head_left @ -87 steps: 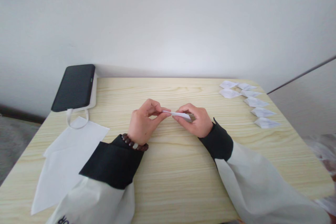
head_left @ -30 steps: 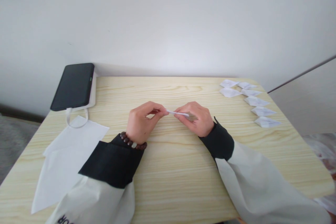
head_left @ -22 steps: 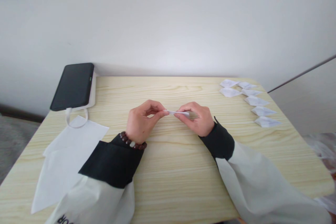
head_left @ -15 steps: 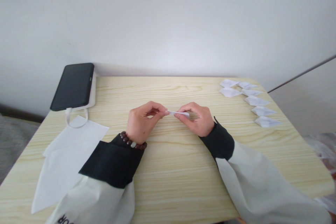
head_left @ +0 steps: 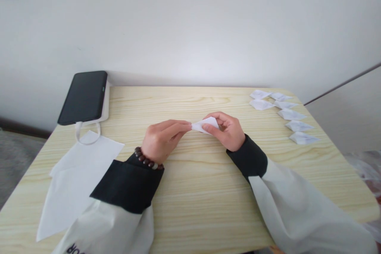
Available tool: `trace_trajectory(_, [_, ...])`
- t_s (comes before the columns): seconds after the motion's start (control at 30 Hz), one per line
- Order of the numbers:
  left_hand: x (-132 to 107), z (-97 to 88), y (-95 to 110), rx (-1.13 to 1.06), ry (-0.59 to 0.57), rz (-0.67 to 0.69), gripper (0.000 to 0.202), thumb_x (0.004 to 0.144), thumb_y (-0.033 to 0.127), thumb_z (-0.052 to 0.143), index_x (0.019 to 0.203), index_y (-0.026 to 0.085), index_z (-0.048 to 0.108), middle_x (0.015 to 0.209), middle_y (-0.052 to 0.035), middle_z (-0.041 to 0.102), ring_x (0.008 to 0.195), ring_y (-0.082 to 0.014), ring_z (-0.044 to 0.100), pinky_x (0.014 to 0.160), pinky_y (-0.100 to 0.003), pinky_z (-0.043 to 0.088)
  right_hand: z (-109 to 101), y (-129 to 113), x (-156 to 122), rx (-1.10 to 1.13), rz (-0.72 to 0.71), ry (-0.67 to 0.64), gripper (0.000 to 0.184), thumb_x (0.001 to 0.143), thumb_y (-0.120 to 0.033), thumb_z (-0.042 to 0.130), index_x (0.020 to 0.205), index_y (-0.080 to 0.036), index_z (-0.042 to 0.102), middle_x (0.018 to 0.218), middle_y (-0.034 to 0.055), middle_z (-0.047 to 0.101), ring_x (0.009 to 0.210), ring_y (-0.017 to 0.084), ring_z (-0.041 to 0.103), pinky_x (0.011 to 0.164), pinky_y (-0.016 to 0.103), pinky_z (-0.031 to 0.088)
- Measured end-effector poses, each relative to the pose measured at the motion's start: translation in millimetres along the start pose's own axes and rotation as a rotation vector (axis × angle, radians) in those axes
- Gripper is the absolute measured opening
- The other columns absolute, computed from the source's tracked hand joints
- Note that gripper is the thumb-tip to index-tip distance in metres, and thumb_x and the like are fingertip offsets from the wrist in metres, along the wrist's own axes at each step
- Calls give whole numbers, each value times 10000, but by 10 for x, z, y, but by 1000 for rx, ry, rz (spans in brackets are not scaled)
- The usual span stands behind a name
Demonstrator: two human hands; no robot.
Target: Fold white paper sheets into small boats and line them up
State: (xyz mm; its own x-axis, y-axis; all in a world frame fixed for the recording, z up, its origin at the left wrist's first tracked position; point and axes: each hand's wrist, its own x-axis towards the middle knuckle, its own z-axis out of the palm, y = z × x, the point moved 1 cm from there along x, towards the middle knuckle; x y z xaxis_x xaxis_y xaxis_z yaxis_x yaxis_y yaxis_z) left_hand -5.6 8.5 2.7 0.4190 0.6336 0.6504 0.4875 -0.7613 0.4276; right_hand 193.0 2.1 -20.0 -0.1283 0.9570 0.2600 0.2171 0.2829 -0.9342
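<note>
Between my two hands is a small piece of folded white paper (head_left: 212, 121), its flat face turned toward me and its narrow tip pointing left. My left hand (head_left: 163, 137) is closed, pinching that tip between thumb and fingers. The wide right end is gripped by my right hand (head_left: 226, 129), thumb on the near face and fingers behind. Both hands are above the middle of the wooden table (head_left: 190, 198). The fold details under my fingers are hidden.
Several similar folded paper pieces (head_left: 299, 126) lie in rows at the far right. White paper sheets (head_left: 74, 182) lie at the left. Behind them, a black device (head_left: 85, 97) rests on a white block with a white loop strap (head_left: 88, 143). A wall (head_left: 190, 27) rises behind the table.
The folded paper has turned from edge-on to showing its broad face. My right thumb now lies across it, and my left fingers have straightened around the tip.
</note>
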Motion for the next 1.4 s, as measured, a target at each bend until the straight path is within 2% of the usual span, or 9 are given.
trace_trajectory(0.23, [5,-8,-36,72,-60,95,163,852,170,537,823,212,692,881,-26,740,789,-135,692,704,-220,552,14,12,15,107,74,-55,294,734,-373,692,935,-178,605,777,32,719,681,151,683,609,249,537])
trace_trajectory(0.33, [12,20,-32,-62,-48,-118,109,837,251,585,866,212,682,873,-26,737,771,-135,689,715,-218,553,3,2,7,3,25,-12,268,753,-352,675,946,-179,605,765,21,717,642,135,664,586,236,518])
trace_trajectory(0.47, [13,88,-53,-506,-118,-523,395,792,428,621,1089,168,604,904,-70,723,724,-173,694,572,-242,574,-14,-32,-7,-265,-89,57,212,781,-335,651,933,-194,612,715,-5,702,547,109,599,538,226,469])
trace_trajectory(0.57, [24,107,-65,-636,-175,-663,403,837,482,534,990,125,643,795,-88,722,660,-178,688,507,-236,563,-12,-60,-15,-394,-188,89,173,794,-319,638,921,-203,617,780,3,707,598,121,618,581,235,480])
trace_trajectory(0.7, [48,84,-52,-584,-241,-683,321,816,448,582,866,148,684,704,-45,723,506,-122,634,504,-214,547,8,-84,-23,-498,-279,81,129,814,-307,618,914,-227,621,868,8,712,737,150,657,696,253,503])
trace_trajectory(0.83, [60,72,-38,-623,-233,-707,280,781,414,634,844,147,690,704,-43,726,538,-126,640,516,-214,547,22,-100,-32,-532,-308,94,118,814,-300,619,904,-224,620,861,10,714,737,151,659,711,252,502])
trace_trajectory(1.0, [59,84,-34,-692,-207,-737,219,715,335,711,811,141,686,699,-39,719,548,-117,630,518,-207,543,21,-101,-36,-482,-273,90,131,792,-291,636,896,-215,612,833,7,712,692,140,650,666,242,494])
trace_trajectory(1.23, [35,98,-8,-704,-60,-700,182,702,296,718,779,141,663,692,-12,702,563,-101,619,549,-195,539,24,-99,-32,-326,-170,-4,156,787,-315,630,881,-196,596,781,10,710,635,129,646,585,229,475])
trace_trajectory(1.4, [48,74,1,-673,-81,-676,175,698,308,723,751,148,676,705,-15,706,569,-106,628,576,-205,545,17,-95,-39,-357,-179,33,139,783,-311,641,871,-211,602,778,-5,711,633,124,645,585,227,479])
